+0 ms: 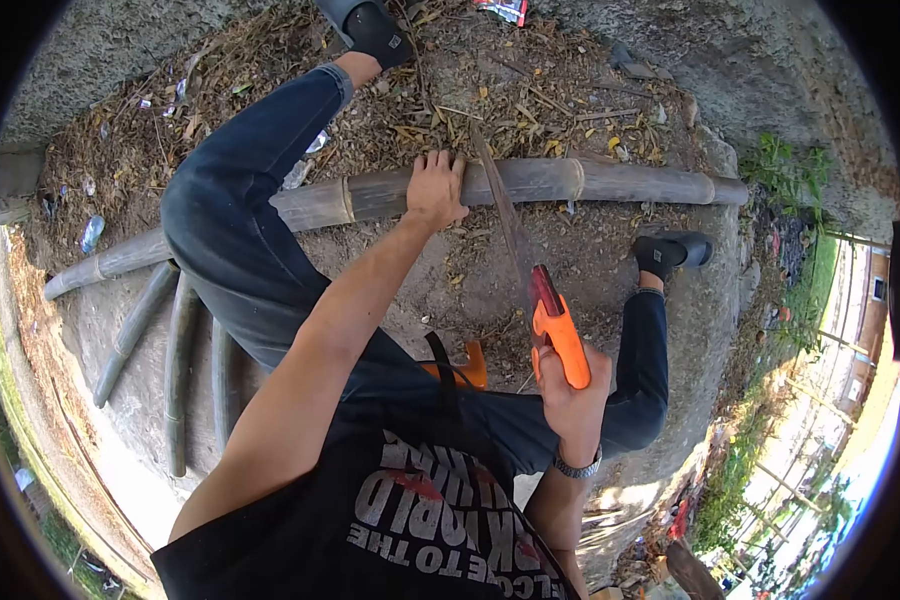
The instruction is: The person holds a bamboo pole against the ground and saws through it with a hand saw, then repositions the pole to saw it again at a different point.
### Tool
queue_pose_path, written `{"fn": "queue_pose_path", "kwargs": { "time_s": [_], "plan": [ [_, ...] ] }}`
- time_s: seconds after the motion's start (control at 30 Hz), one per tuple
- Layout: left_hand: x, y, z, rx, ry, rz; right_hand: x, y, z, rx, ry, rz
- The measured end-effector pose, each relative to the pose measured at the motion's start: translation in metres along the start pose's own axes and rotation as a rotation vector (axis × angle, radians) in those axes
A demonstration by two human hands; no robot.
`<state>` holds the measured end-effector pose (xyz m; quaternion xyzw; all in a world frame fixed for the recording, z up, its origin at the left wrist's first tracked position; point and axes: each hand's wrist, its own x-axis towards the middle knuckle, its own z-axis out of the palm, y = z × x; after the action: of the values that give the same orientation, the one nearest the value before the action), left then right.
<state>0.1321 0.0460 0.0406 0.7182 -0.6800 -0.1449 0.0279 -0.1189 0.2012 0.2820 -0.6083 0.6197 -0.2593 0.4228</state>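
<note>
Leaf-littered ground [455, 300] spreads beneath a long bamboo pole [532, 180]. The left grip [433, 190] grasps the pole from above; the right grip [575, 393] is clenched around the handsaw [546, 290], its blade crossing the pole beside the left.

Soft, even daylight lies on the dirt ground [470, 255]; glare whitens the far right and lower left. Fisheye distortion curves the outer scene inside a black rim, and the handsaw blade [503, 203] seems slightly motion-blurred.
</note>
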Motion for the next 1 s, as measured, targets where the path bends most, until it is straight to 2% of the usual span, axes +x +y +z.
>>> {"fn": "queue_pose_path", "kwargs": {
  "time_s": [0.13, 0.2, 0.27, 0.33, 0.4, 0.47, 0.53, 0.73, 0.83, 1.0],
  "plan": [
    [-0.001, 0.007, 0.006, 0.036, 0.055, 0.010, 0.053, 0.007, 0.023, -0.198, -0.006, -0.064],
    [0.008, 0.004, -0.001, 0.022, 0.093, 0.020, 0.042, 0.003, 0.020, -0.223, 0.000, -0.157],
    [0.010, 0.001, 0.002, -0.036, -0.014, -0.017, 0.005, -0.010, 0.005, -0.169, 0.038, -0.122],
    [0.012, -0.001, 0.008, -0.043, -0.062, -0.044, -0.006, 0.003, -0.008, -0.140, -0.033, -0.075],
    [0.008, 0.001, 0.014, -0.026, 0.017, -0.007, 0.005, 0.002, -0.009, -0.107, -0.040, 0.041],
    [0.002, 0.003, 0.017, -0.010, 0.087, 0.023, 0.024, 0.009, -0.002, -0.078, -0.051, 0.039],
    [0.005, 0.001, 0.012, -0.010, 0.036, -0.002, 0.044, 0.009, 0.008, -0.083, -0.052, 0.020],
    [0.003, 0.001, 0.017, -0.046, 0.095, 0.001, 0.041, 0.012, 0.009, -0.042, -0.046, 0.034],
    [0.003, 0.002, 0.009, -0.066, 0.036, -0.007, 0.034, 0.012, 0.007, -0.061, -0.060, 0.038],
    [0.005, 0.000, 0.009, -0.038, 0.056, 0.004, 0.028, 0.013, 0.007, -0.041, -0.061, 0.002]
  ]
}}
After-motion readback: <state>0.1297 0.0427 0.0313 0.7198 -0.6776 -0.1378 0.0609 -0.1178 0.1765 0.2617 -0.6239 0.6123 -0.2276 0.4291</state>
